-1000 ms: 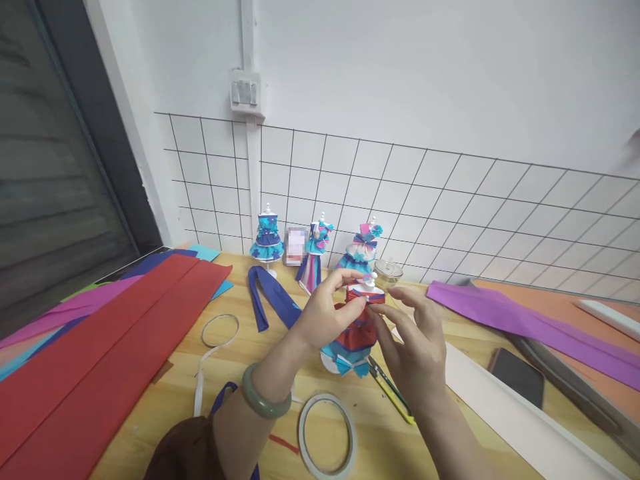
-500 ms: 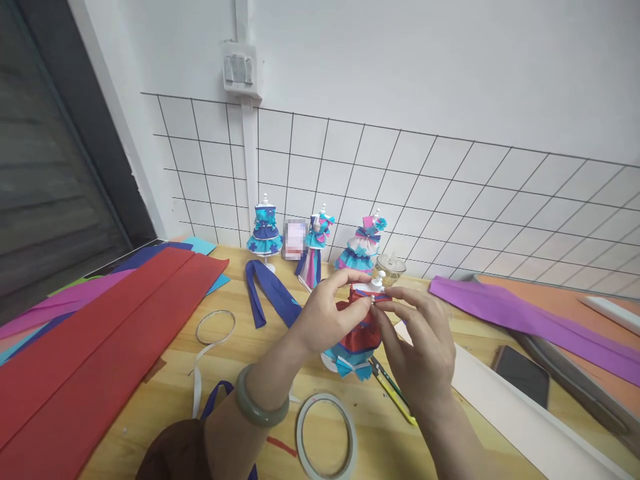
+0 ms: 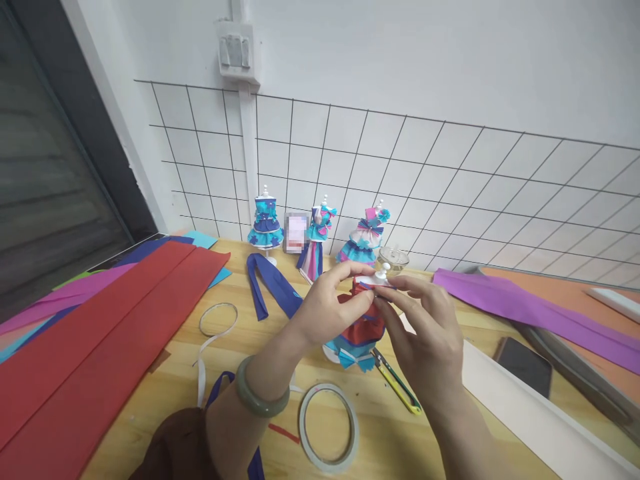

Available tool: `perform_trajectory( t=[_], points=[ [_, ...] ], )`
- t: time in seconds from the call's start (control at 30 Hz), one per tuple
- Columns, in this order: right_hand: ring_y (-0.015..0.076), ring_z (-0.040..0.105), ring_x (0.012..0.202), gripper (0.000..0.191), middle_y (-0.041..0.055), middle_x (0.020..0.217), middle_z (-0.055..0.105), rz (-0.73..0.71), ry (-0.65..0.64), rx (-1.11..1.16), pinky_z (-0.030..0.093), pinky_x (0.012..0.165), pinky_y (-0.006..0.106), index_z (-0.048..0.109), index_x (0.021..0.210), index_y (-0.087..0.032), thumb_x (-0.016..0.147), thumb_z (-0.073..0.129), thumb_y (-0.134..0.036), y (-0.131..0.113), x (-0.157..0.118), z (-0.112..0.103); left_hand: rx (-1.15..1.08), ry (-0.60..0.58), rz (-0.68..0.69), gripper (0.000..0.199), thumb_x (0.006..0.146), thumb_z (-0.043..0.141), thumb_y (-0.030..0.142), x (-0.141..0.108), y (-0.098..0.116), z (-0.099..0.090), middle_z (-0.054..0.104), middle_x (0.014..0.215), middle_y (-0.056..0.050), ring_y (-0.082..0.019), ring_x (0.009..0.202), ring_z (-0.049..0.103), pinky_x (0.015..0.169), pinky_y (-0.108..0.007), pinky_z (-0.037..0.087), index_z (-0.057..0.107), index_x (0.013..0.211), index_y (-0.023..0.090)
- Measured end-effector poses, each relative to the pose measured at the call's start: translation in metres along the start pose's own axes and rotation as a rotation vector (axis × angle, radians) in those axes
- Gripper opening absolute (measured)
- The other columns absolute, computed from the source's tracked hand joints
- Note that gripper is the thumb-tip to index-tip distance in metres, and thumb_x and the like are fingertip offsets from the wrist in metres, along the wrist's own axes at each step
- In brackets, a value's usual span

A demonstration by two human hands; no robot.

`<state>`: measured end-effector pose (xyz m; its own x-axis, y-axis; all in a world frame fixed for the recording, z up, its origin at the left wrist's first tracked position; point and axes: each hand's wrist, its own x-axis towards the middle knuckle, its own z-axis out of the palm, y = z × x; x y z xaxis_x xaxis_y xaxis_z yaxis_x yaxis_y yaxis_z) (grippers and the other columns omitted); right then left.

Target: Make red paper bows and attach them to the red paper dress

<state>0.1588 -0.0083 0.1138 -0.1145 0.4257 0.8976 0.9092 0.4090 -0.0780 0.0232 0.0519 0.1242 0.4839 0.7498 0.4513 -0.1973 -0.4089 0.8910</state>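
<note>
A miniature dress form (image 3: 383, 273) stands on the table, wearing a red and blue paper dress (image 3: 364, 330) with a light-blue bow low on its front. My left hand (image 3: 333, 300) grips the bodice from the left, fingers behind it and thumb across the front. From the right, my right hand (image 3: 425, 327) holds the same bodice, its thumb and fingertips pinched together at the chest beside the left thumb. Whatever lies under the fingertips is hidden. A yellow cutter knife (image 3: 397, 383) lies just right of the dress.
Several dressed mini forms, one in blue ruffles (image 3: 265, 223), stand along the wall. A tape roll (image 3: 329, 427) lies in front. Red paper (image 3: 125, 327) spreads across the left; white paper (image 3: 530, 413), a phone (image 3: 523, 367) and purple paper (image 3: 530, 317) lie right. A blue strip (image 3: 275, 283) lies behind my left arm.
The pearl-like bead that showed at my fingertips is now covered by them. Both hands stay at the bodice. The camera view has shifted slightly.
</note>
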Motion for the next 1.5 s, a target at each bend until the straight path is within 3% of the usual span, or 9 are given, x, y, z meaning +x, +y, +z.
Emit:
perform_trajectory(
  t=[0.7,1.1,1.5],
  points=[
    [0.0192,0.055,0.087,0.029,0.0054,0.099,0.058,0.086,0.016,0.110,0.047,0.071,0.036,0.065,0.096,-0.025,0.073,0.063,-0.008,-0.001,0.001,-0.002,0.056,0.003,0.027,0.024,0.076,0.049,0.014,-0.002,0.001,0.001,0.057,0.106,-0.005,-0.015,0.096,0.055,0.082,-0.025,0.045,0.054,0.099,0.018],
    [0.0184,0.056,0.085,0.031,0.0019,0.103,0.058,0.180,-0.045,0.259,0.047,0.070,0.038,0.065,0.098,-0.034,0.076,0.061,-0.012,0.006,-0.002,-0.003,0.110,0.009,0.041,0.024,0.077,0.051,0.019,-0.001,0.002,0.000,0.058,0.107,-0.005,-0.016,0.099,0.054,0.083,-0.025,0.044,0.055,0.100,0.018],
    [0.0189,0.058,0.087,0.029,0.0024,0.102,0.059,0.283,-0.050,0.407,0.048,0.071,0.038,0.066,0.097,-0.033,0.076,0.061,-0.013,0.004,0.001,-0.004,0.107,0.015,0.050,0.023,0.077,0.051,0.019,0.000,0.002,-0.001,0.058,0.107,-0.005,-0.016,0.100,0.053,0.083,-0.027,0.044,0.054,0.099,0.018]
  ],
)
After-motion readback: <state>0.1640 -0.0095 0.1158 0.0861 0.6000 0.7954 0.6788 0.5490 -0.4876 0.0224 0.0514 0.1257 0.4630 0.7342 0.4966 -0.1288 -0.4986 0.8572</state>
